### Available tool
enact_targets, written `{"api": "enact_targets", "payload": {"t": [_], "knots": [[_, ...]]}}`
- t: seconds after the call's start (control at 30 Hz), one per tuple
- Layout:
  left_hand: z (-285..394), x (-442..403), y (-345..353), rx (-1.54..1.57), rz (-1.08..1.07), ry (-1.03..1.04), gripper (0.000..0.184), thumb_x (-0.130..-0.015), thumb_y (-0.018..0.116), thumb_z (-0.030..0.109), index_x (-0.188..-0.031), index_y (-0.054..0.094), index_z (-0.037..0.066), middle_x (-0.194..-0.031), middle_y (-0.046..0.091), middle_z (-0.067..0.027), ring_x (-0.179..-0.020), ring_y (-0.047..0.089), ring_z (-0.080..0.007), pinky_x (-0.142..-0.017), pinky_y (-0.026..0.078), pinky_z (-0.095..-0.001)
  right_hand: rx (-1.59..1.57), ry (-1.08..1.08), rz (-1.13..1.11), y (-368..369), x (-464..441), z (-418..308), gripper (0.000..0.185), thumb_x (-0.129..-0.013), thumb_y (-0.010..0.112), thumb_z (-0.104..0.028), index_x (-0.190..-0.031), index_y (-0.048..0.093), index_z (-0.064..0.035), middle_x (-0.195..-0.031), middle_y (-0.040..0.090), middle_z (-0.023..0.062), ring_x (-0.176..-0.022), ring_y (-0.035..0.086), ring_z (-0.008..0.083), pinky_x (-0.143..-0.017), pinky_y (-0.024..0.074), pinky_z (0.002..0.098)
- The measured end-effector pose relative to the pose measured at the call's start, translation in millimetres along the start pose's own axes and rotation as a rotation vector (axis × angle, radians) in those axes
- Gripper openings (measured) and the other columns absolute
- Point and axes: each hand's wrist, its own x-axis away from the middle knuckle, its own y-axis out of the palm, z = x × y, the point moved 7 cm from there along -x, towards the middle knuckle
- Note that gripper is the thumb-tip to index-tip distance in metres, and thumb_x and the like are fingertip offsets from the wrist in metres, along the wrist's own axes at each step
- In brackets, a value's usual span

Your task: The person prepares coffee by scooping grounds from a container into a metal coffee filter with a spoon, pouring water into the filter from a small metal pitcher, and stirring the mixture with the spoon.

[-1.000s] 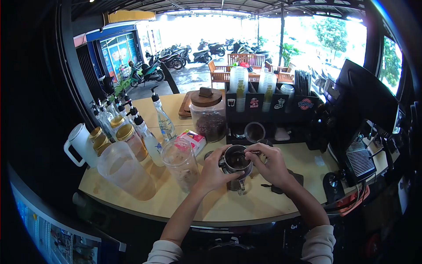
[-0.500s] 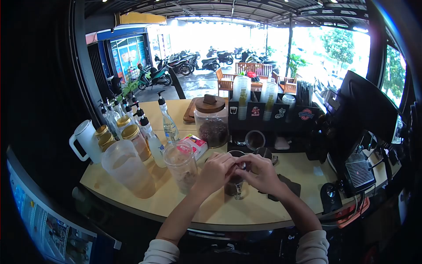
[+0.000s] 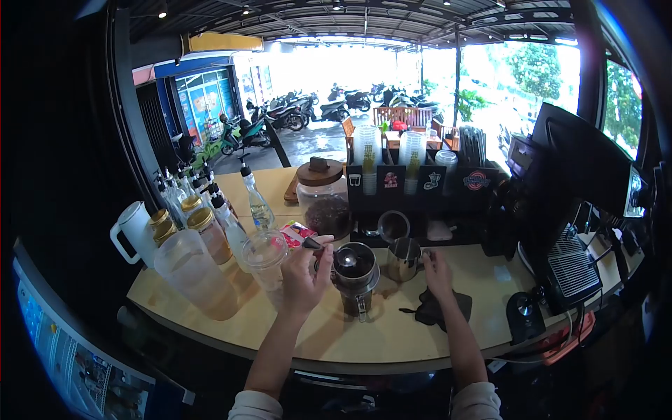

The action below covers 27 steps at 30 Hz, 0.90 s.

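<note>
My left hand (image 3: 306, 276) pinches a spoon with a dark handle. The spoon's shiny bowl (image 3: 348, 259) hangs over the mouth of a wide cup (image 3: 359, 283) with dark contents and a handle facing me. To the right, my right hand (image 3: 438, 274) has its fingers closed on the handle of a small metal pitcher (image 3: 404, 260), which stands upright just beyond the cup. A clear plastic cup (image 3: 266, 255) with pale smears inside stands left of my left hand. Below the pitcher lies a crumpled dark cloth (image 3: 442, 308).
Pump bottles (image 3: 257, 199), gold-lidded jars (image 3: 210, 231), a white jug (image 3: 135, 234) and a translucent pitcher (image 3: 196, 276) crowd the left. Behind are a wooden-lidded jar (image 3: 323, 206) and a black cup holder (image 3: 392, 183). An espresso machine (image 3: 570, 259) stands right.
My hands, together over the cup before, are now apart. The left has taken up the spoon; the right has moved to the metal pitcher's handle. The view has shifted slightly.
</note>
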Motion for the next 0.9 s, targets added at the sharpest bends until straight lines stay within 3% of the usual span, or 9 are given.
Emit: {"api": "enact_targets", "payload": {"t": [0.07, 0.1, 0.2, 0.6, 0.7, 0.8, 0.9], "knots": [[-9.9, 1.0, 2.8, 0.068, -0.005, -0.078, 0.014, -0.087, 0.063, 0.007, -0.100, 0.066, 0.002, -0.075, 0.067, -0.0097, -0.067, 0.064, -0.0193, -0.062, 0.048, -0.0314, -0.018, 0.152, -0.087, -0.8, 5.7, -13.8, 0.027, -0.095, 0.057, -0.024, -0.105, 0.055, 0.0008, -0.090, 0.064, 0.0127, -0.084, 0.063, 0.0210, -0.075, 0.0498, 0.0341], [-8.7, 0.3, 2.4, 0.063, 0.000, -0.072, 0.014, -0.087, 0.063, 0.007, -0.100, 0.066, 0.002, -0.075, 0.067, -0.0097, -0.067, 0.064, -0.0193, -0.062, 0.048, -0.0314, -0.068, 0.138, -0.088, 0.5, 6.3, -13.8, 0.022, -0.095, 0.057, -0.022, -0.093, 0.053, 0.0002, -0.081, 0.061, 0.0071, -0.077, 0.058, 0.0120, -0.068, 0.0482, 0.0301], [-9.9, -2.7, 2.0, 0.077, 0.001, -0.128, 0.014, -0.088, 0.062, 0.006, -0.100, 0.066, 0.002, -0.074, 0.067, -0.0091, -0.066, 0.065, -0.0176, -0.063, 0.048, -0.0308, -0.281, 0.170, -0.141, 13.4, 10.5, 5.4, 0.021, -0.097, 0.055, -0.019, -0.087, 0.050, -0.0015, -0.076, 0.055, 0.0021, -0.074, 0.051, 0.0066, -0.065, 0.0452, 0.0270], [-20.0, 3.0, 5.8, 0.127, 0.060, -0.162, 0.009, -0.086, 0.062, 0.006, -0.093, 0.066, 0.000, -0.074, 0.067, -0.0084, -0.063, 0.065, -0.0156, -0.062, 0.049, -0.0288, -0.569, 0.253, -0.033, -9.5, 14.3, -9.4, 0.016, -0.097, 0.054, -0.017, -0.085, 0.048, -0.0081, -0.077, 0.049, -0.0016, -0.074, 0.048, 0.0076, -0.070, 0.0401, 0.0245], [-13.7, 0.3, 5.9, 0.163, 0.029, -0.110, 0.008, -0.085, 0.064, 0.006, -0.091, 0.066, 0.002, -0.075, 0.067, -0.0079, -0.063, 0.064, -0.0149, -0.058, 0.048, -0.0270, -0.955, 0.264, -0.016, -13.3, 9.6, -4.2, 0.009, -0.096, 0.052, -0.013, -0.088, 0.049, -0.0106, -0.077, 0.052, -0.0010, -0.074, 0.052, 0.0091, -0.069, 0.0417, 0.0272], [-16.8, -2.1, 5.2, 0.172, -0.010, -0.125, 0.008, -0.085, 0.064, 0.006, -0.091, 0.066, 0.002, -0.074, 0.066, -0.0073, -0.061, 0.063, -0.0145, -0.058, 0.048, -0.0275, -0.994, 0.244, -0.049, -25.9, 3.6, -34.5, 0.011, -0.097, 0.052, -0.010, -0.086, 0.048, -0.0094, -0.080, 0.051, -0.0023, -0.076, 0.047, 0.0056, -0.074, 0.0386, 0.0239], [-19.6, -6.1, 1.5, 0.201, -0.007, -0.150, 0.008, -0.085, 0.064, 0.006, -0.091, 0.066, 0.002, -0.072, 0.065, -0.0069, -0.060, 0.062, -0.0142, -0.057, 0.048, -0.0277, -0.891, 0.165, -0.076, -40.2, -10.2, -77.7, 0.011, -0.096, 0.054, -0.010, -0.086, 0.049, -0.0092, -0.082, 0.056, -0.0012, -0.077, 0.050, 0.0055, -0.072, 0.0399, 0.0244]]}}
